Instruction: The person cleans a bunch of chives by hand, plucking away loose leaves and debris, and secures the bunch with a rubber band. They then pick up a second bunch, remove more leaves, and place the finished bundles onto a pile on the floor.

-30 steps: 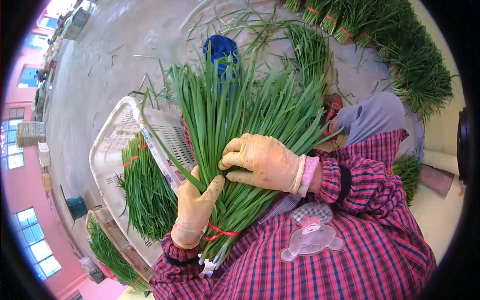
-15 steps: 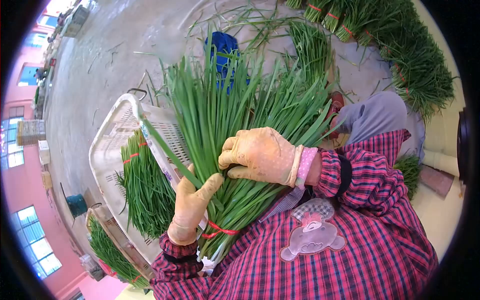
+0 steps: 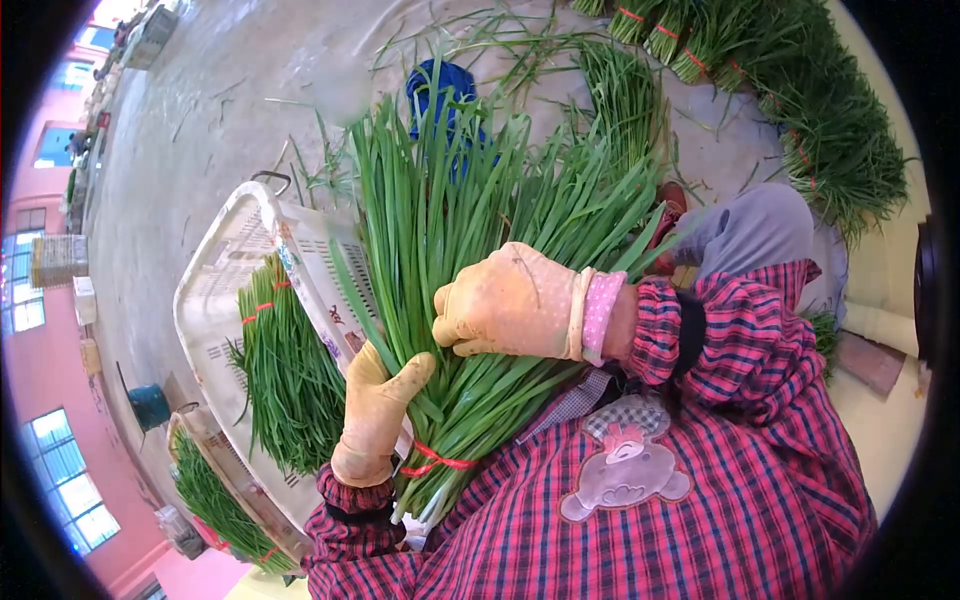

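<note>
A large bunch of garlic chives [image 3: 420, 220] lies across my lap, its leaves fanned out away from me. A red band [image 3: 440, 461] ties it close to the pale stem ends. My gloved left hand [image 3: 375, 412] grips the bunch from the left side, thumb over the front and fingers hidden behind the leaves. Over the middle of the bunch, my gloved right hand [image 3: 515, 302] has its fingers curled in on some of the leaves. Exactly which leaves it pinches is hidden under the fingers.
At my left stands a white plastic crate [image 3: 222, 236] with banded chives [image 3: 290, 375] in it; another crate [image 3: 255, 512] is nearer me. Loose chives [image 3: 620, 100] and a blue bag [image 3: 440, 88] lie on the floor ahead. Banded bunches [image 3: 840, 140] line the right.
The right hand has shifted slightly up and left, its fingers curled tighter. A leaf at the left has swung in toward the bunch. The left hand keeps its grip.
</note>
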The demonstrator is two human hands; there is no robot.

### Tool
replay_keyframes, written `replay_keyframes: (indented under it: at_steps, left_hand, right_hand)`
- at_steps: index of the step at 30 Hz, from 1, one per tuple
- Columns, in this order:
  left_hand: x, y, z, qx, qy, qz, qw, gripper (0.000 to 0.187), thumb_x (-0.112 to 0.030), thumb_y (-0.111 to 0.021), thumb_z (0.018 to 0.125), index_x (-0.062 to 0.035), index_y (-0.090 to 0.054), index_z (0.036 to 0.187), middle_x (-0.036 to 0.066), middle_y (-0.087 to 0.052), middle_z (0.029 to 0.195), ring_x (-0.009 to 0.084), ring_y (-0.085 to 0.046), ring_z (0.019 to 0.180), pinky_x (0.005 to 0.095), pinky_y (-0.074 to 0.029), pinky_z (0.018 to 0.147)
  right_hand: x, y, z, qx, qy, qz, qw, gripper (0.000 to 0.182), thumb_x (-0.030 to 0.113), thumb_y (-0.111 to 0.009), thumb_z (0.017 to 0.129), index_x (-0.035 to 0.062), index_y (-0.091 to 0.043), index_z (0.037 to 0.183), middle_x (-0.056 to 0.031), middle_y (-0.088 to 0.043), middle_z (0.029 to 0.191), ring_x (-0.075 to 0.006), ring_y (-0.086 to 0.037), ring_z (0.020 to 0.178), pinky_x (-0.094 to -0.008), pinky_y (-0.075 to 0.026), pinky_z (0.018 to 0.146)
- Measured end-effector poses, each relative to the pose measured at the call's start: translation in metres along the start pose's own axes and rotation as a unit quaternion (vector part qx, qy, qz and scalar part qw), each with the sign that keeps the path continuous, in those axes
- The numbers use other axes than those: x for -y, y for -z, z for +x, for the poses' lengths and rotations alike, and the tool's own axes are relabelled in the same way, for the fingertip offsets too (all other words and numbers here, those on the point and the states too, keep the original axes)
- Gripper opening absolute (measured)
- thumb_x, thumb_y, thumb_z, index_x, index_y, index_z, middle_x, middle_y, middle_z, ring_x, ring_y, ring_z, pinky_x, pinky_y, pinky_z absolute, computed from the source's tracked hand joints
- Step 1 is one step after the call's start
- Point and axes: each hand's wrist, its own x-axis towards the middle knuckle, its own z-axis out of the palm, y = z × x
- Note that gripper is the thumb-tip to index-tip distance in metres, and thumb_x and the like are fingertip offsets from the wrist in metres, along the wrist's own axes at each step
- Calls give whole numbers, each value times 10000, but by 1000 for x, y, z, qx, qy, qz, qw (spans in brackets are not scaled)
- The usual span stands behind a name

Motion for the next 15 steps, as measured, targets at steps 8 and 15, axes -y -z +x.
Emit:
replay_keyframes:
  at_steps: [8,15]
  left_hand:
    - [-1,3,2,19,-4,1,1000,393,-66,-660,873,3,-536,1240,38,-639,1094,101,-598,932,264,-490,843]
    - [-5,2,2,25,3,-16,1000,399,-68,-659,877,5,-534,1249,47,-634,1114,107,-590,966,271,-481,872]
  right_hand:
    - [-8,-6,-2,-48,132,-168,976,65,192,-595,721,153,-551,749,10,-525,730,-172,-601,644,-314,-502,507]
    - [-2,7,-2,-28,150,-144,978,44,178,-580,744,143,-598,762,-30,-566,722,-212,-640,679,-348,-518,541]
